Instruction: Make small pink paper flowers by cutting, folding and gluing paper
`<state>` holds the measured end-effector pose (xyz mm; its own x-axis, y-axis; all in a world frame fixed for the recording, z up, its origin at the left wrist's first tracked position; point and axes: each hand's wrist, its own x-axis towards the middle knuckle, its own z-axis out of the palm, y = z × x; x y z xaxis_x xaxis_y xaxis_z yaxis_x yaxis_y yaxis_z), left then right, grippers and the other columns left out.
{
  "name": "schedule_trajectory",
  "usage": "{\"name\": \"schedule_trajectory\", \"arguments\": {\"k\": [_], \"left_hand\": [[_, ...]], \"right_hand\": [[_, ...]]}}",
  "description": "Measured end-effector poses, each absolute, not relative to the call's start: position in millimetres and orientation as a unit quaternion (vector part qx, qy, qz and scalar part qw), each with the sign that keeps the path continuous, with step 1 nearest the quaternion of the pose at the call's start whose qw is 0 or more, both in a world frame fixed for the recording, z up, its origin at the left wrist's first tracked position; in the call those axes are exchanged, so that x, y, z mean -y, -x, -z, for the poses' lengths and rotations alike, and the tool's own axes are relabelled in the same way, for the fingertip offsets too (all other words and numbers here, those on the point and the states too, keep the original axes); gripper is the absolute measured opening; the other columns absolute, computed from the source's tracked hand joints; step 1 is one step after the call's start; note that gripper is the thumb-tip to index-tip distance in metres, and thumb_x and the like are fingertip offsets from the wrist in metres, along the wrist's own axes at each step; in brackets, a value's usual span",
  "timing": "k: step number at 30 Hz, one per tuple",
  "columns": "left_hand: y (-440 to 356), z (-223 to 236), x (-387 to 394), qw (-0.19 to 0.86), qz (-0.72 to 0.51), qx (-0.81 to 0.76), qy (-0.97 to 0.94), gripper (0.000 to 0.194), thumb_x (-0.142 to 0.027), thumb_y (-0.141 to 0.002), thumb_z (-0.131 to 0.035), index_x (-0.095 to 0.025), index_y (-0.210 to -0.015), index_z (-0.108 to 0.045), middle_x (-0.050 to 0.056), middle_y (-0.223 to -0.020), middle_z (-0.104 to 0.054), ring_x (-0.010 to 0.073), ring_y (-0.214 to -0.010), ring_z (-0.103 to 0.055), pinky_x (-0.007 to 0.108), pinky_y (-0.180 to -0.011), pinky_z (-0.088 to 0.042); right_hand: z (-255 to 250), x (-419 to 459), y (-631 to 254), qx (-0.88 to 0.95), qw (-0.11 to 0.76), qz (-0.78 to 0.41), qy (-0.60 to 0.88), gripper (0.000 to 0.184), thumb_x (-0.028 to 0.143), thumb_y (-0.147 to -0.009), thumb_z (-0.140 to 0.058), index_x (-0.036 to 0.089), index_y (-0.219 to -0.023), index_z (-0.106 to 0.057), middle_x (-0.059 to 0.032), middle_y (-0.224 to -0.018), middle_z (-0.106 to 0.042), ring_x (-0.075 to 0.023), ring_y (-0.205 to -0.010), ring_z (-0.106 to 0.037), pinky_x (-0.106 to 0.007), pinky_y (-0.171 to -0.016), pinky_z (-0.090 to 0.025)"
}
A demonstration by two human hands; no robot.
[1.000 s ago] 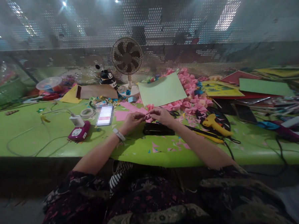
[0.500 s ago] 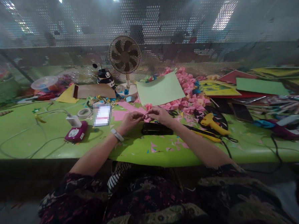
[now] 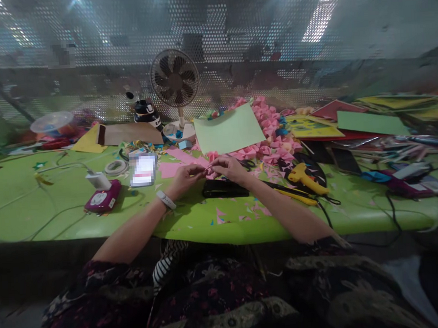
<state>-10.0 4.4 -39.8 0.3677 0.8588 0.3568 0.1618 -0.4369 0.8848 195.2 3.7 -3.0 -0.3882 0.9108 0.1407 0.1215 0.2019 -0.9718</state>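
Note:
My left hand (image 3: pixel 189 179) and my right hand (image 3: pixel 229 169) meet over the table, fingertips pinched together on a small pink paper piece (image 3: pixel 208 170). Fingers cover most of it, so its exact shape is hard to make out. Strips of pink paper (image 3: pixel 171 169) lie just behind my left hand. Under my right wrist is a long black object (image 3: pixel 223 188), perhaps a stapler. Beyond my hands a large pile of folded pink paper flowers (image 3: pixel 270 127) is heaped, with a pale green sheet (image 3: pixel 230 130) leaning on it.
A yellow glue gun (image 3: pixel 307 178) and a yellow-black cutter (image 3: pixel 296 195) lie to the right. To the left are a phone (image 3: pixel 143 170), a roll of tape (image 3: pixel 117 167) and a purple power bank-like box (image 3: pixel 103 197) with a cable. A fan (image 3: pixel 175 79) stands at the back. Paper scraps litter the front.
The whole view has shifted slightly, so things appear further left. Both hands stay pinched together on the pink paper piece, with only a slight shift of the fingers.

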Motion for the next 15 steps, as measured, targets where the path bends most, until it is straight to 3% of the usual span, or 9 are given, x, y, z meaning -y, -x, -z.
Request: {"name": "schedule_trajectory", "arguments": {"k": [15], "left_hand": [[10.1, 32.7, -0.4, 0.351, -0.441, -0.358, -0.744, 0.030, -0.042, -0.083, -0.069, -0.015, -0.094, -0.077, 0.010, -0.090, -0.076, 0.0199, -0.081, -0.070, 0.032, -0.075, -0.055]], "right_hand": [[8.4, -9.6, -195.4, 0.657, 0.392, -0.510, 0.393, 0.007, 0.017, -0.076, -0.072, 0.013, -0.080, -0.068, -0.0007, -0.071, -0.072, -0.0089, -0.057, -0.067, -0.021, -0.060, -0.057]]}}
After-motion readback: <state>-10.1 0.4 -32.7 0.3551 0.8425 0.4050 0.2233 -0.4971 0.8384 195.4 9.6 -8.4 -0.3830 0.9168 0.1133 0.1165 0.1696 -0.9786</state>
